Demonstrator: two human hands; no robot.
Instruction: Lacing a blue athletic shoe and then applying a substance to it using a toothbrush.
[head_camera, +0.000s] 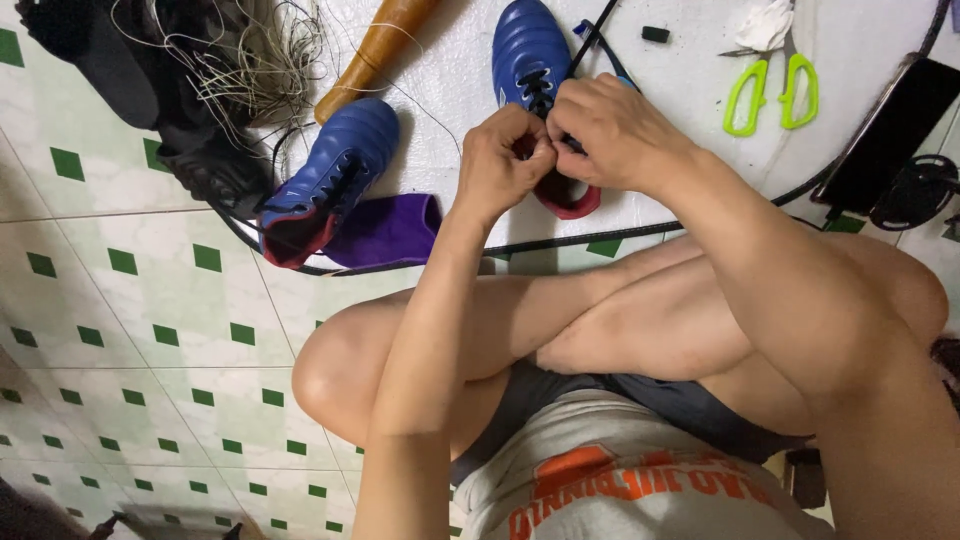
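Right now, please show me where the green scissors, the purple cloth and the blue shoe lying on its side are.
green scissors (770, 92): head view, on the handle loops.
purple cloth (385, 230): head view, on its middle.
blue shoe lying on its side (340, 165): head view, on the upper.

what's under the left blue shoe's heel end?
A purple cloth lies under and beside the left blue shoe, on the white mat. How far it reaches beneath is covered.

White floor tiles (150, 300), green squares; even light.
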